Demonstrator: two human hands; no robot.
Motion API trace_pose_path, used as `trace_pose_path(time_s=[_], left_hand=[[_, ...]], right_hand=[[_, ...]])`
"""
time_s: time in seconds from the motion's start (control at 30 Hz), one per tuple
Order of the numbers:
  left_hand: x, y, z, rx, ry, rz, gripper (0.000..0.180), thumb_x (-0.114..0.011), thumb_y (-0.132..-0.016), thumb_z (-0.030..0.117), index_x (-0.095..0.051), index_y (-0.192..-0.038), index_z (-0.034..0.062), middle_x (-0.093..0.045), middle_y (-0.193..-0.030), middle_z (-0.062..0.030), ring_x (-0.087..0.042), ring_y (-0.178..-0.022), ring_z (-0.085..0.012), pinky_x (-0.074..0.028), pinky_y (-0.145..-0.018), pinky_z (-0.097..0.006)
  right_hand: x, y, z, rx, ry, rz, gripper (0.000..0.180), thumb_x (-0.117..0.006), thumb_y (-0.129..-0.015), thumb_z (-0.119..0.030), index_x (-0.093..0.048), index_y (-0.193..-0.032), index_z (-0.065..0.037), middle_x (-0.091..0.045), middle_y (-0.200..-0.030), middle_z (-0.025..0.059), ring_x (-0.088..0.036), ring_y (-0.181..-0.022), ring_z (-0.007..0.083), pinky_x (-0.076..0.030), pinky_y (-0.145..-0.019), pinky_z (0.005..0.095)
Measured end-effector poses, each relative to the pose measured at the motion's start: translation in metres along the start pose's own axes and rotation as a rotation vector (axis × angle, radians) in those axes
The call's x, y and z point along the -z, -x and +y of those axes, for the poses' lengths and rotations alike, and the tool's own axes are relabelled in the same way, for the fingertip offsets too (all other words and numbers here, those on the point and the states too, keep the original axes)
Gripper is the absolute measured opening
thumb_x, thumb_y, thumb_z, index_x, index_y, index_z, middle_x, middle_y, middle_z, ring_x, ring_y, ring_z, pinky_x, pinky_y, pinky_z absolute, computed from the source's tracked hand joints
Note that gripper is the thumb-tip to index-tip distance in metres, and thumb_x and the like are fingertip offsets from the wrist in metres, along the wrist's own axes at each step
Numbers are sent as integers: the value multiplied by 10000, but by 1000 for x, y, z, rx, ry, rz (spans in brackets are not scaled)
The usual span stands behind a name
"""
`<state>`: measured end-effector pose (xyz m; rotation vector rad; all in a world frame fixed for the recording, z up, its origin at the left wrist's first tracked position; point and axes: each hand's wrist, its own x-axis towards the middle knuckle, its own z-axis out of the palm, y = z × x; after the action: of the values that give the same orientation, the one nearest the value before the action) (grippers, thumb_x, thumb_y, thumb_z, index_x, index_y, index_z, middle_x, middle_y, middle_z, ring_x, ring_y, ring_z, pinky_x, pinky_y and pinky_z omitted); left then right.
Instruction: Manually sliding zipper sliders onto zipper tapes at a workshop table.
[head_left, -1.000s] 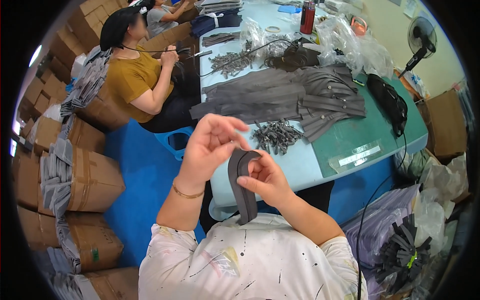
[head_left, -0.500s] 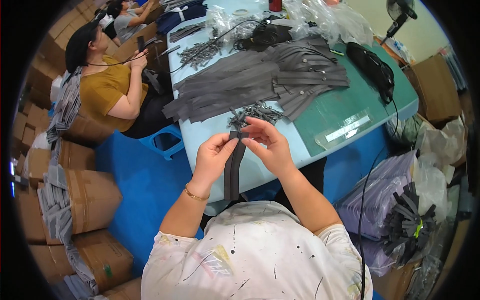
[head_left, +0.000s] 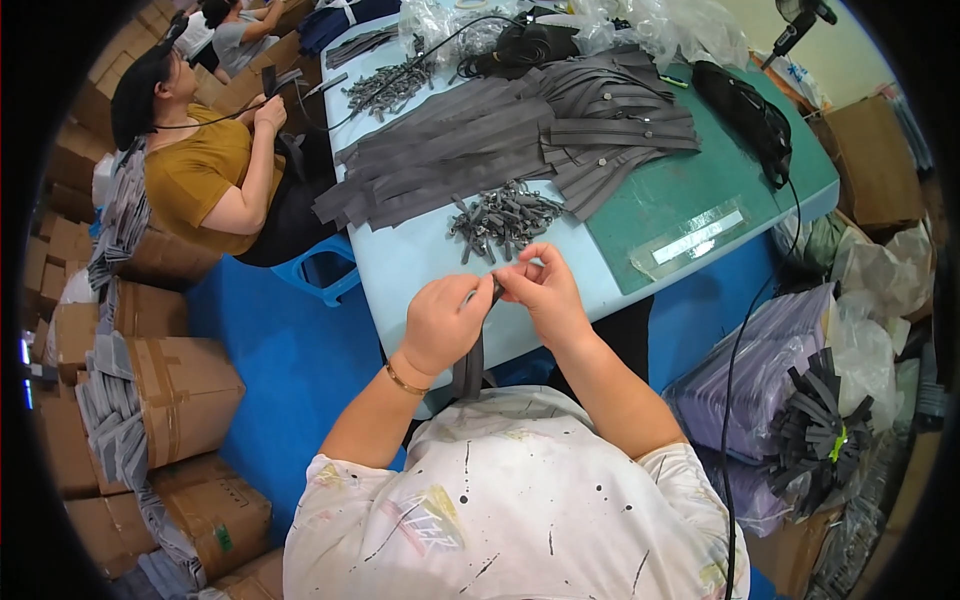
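My left hand (head_left: pixel 445 318) is closed around a dark grey zipper (head_left: pixel 468 372), whose lower part hangs down and curls against my shirt. The fingertips of my right hand (head_left: pixel 547 303) pinch the zipper's upper end, meeting the left fingertips there. Whether a small slider is also between them is hidden. Just beyond both hands, a loose heap of grey zipper sliders with pulls (head_left: pixel 503 218) lies on the pale blue tabletop (head_left: pixel 400 262). Behind that heap, many long grey zippers (head_left: pixel 440 150) are spread in overlapping layers.
A green mat (head_left: pixel 640 240) covers the table's right side, with a black bag (head_left: pixel 740 120) on it. Another slider heap (head_left: pixel 390 85) lies farther back. At left a co-worker in a mustard top (head_left: pixel 205 170) sits on a blue stool (head_left: pixel 318 275). Cardboard boxes (head_left: pixel 185 400) are stacked left.
The zipper, earlier hanging flat, is now bent and mostly covered by my left hand. My right fingers have closed onto its end. The view has shifted slightly.
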<state>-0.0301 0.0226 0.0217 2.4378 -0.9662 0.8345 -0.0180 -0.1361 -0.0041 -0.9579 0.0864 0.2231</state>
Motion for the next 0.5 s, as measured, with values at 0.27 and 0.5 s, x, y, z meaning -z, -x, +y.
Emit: trace_pose_path(time_s=[0.27,0.5], left_hand=[[-1,0,10,738,1287,129,98,-510,-905,102,-512,-970,29,-584,-819,-78,-564,-741,-163,-458,-649,-265],[-21,-21,-28,1014,1441,148,111,-463,-940,141,-500,-927,36,-543,-770,-34,-497,-725,-102,-416,-691,-219]], right_hand=[[10,1,5,100,494,15,176,-642,-805,-91,-512,-911,-39,-617,-796,71,-595,-712,137,-478,-624,269],[11,-47,-13,740,1240,84,184,-663,-727,-85,-613,-903,-67,-586,-748,78,-586,-712,262,-482,-607,346]])
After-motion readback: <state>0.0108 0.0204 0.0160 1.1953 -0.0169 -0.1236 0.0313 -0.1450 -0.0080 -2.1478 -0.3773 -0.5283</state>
